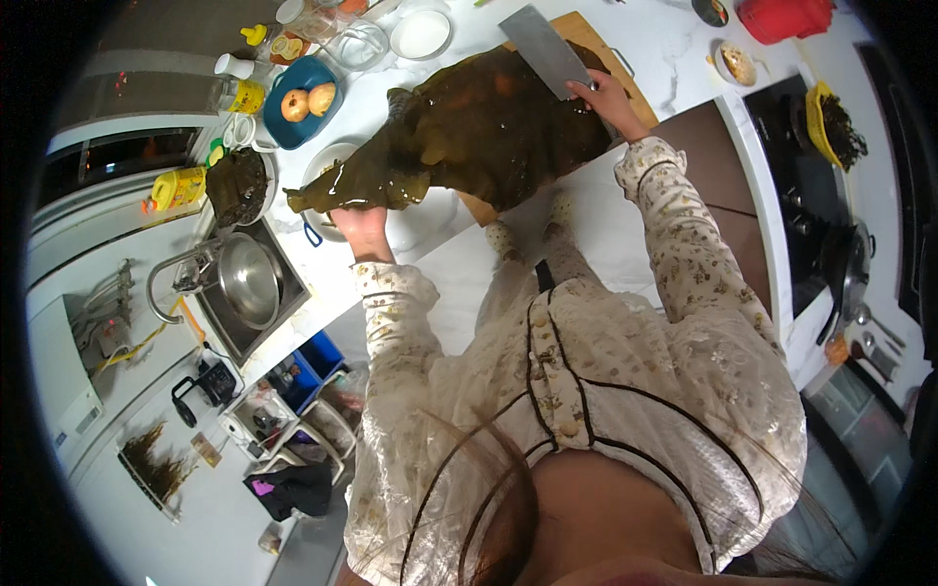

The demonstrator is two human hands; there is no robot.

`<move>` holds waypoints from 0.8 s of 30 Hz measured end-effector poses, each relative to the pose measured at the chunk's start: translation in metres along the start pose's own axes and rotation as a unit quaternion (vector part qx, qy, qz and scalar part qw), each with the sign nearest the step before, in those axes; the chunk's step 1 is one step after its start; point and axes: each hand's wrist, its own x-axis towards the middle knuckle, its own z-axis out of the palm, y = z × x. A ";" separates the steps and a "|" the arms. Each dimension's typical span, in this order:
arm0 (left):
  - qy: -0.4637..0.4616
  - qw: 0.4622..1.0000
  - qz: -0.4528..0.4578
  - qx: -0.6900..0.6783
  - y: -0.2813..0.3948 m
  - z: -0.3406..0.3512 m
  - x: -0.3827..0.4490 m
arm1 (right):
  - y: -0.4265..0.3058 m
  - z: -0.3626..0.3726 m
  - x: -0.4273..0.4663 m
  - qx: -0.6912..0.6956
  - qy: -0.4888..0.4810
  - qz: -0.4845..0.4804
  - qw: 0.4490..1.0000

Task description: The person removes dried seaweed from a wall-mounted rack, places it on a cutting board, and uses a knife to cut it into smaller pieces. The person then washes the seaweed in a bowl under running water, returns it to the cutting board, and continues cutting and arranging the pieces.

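A large wet sheet of brown-green kelp [484, 124] lies over a wooden cutting board [637, 88] and hangs past the counter's front edge. My right hand [607, 99] grips the handle of a cleaver [544, 51], whose broad blade rests flat on or just above the kelp's far right part. At the kelp's narrower left end, my left hand [363, 223] is under the sheet with its palm up; the kelp covers the fingers. Beneath that end, a white bowl [316, 172] with bits in it is partly hidden.
A blue basket [275, 121] with two onions, a white bowl [421, 35] and jars stand at the back left. More dark kelp [238, 187] fills a bowl beside the sink [249, 282]. At the right are a small dish [736, 64], a red container [784, 18] and a yellow basket [817, 124] by the stove.
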 end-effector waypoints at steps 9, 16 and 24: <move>0.035 0.998 0.042 0.016 -0.008 0.019 -0.037 | 0.023 -0.045 0.080 -0.059 -0.086 0.006 0.995; 0.037 0.998 0.054 -0.021 -0.013 0.013 -0.032 | 0.070 -0.039 0.128 -0.043 -0.150 0.025 0.987; 0.039 0.996 0.055 -0.060 -0.014 0.004 -0.030 | 0.081 -0.041 0.143 -0.105 -0.170 -0.037 0.979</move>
